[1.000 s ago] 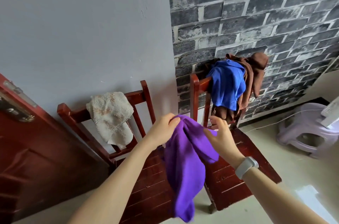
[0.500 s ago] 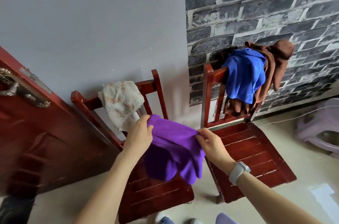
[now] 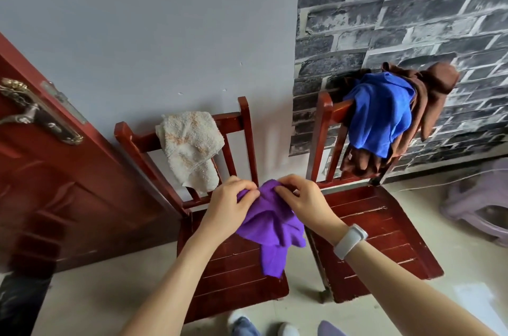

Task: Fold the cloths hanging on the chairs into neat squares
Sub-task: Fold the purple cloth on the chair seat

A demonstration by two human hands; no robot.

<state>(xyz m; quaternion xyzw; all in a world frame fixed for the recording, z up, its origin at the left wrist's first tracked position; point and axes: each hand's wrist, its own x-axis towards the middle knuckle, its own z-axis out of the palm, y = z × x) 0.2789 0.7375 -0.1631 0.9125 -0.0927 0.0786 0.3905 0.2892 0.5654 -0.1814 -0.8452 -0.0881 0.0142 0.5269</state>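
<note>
A purple cloth [image 3: 270, 223] hangs bunched between both hands, above the seat of the left red wooden chair [image 3: 233, 275]. My left hand [image 3: 231, 203] pinches its top edge on the left, and my right hand [image 3: 302, 198] pinches it close beside on the right. A cream towel [image 3: 189, 145] drapes over the left chair's backrest. On the right chair [image 3: 379, 228], a blue cloth [image 3: 382, 112] lies over a brown cloth [image 3: 431, 93] on the backrest.
A red door [image 3: 55, 184] with a metal handle stands at the left. Grey wall and brick-pattern wall lie behind the chairs. A pale purple plastic stool [image 3: 483, 203] sits on the floor at the right. My feet show at the bottom edge.
My hands came closer together and lower, gathering the purple cloth's top edge over the left chair's seat. The view tilted down toward the chairs.
</note>
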